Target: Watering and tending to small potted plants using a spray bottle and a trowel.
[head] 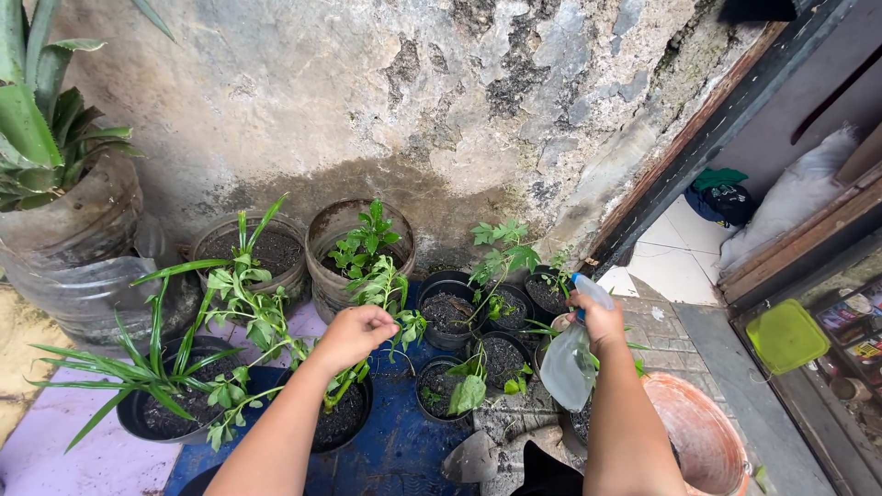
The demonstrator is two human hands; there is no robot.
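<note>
**Spray bottle held nozzle-up over a cluster of potted plants**

The right hand (597, 317) gripped a clear plastic spray bottle (568, 366) by its neck, fingers wrapped tight around it. The bottle's long axis ran steeply, tilted a little: the pale nozzle head (591, 289) sat at the top, pointing up and toward the wall, while the rounded body hung down toward the person's forearm. It hovered above the small black pots (501, 356) at the right of the group, just beside an orange bucket (703, 439).

The left hand (354, 332) was closed loosely into the leafy stems of a green plant (262, 317); its fingertips curled under and were hidden, so what exactly they pinched could not be told. That plant grew from a dark pot (344, 421) partly covered by the forearm.

The bottle's trigger was hidden behind the right hand, and its liquid level was hard to make out through the cloudy plastic. The bucket and a spiky-leaved plant (41, 119) at the left were cut off by the frame edges.

Behind stood two round translucent tubs (317, 243) filled with dark soil, against a rough, flaking plaster wall (367, 83), damp-stained near its base. The pots rested on a blue sheet (400, 445).
</note>
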